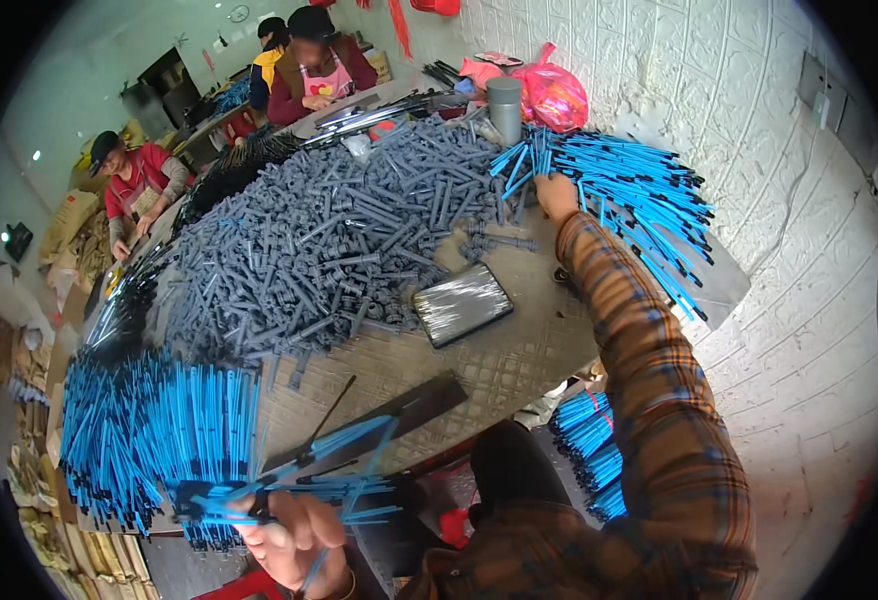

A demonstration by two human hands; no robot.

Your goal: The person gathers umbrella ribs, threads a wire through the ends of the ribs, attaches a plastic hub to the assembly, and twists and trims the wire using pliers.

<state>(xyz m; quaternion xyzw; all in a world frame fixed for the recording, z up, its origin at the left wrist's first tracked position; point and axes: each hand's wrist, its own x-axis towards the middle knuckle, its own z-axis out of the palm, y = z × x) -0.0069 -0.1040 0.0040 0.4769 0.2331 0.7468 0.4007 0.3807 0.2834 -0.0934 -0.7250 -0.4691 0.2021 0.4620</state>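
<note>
My left hand [297, 538], low in the picture and partly blurred, is closed around a loose bunch of thin blue rods [359, 488] with black ends. Several of these rods cross at angles. Farther off to the right, my right hand [558, 197] reaches the near-left edge of a spread pile of blue rods [639, 180]. Its fingers are drawn together on rods there, the fingertips partly hidden. Just left of my left hand lies a dense stack of blue rods [199, 420] along the table's edge.
A large heap of grey plastic parts [329, 230] covers the table's middle. In front are a tray of thin metal pins [463, 304] and a dark flat bar [409, 415]. A grey canister [505, 110] and pink bag [554, 92] stand behind. Co-workers [324, 70] sit across.
</note>
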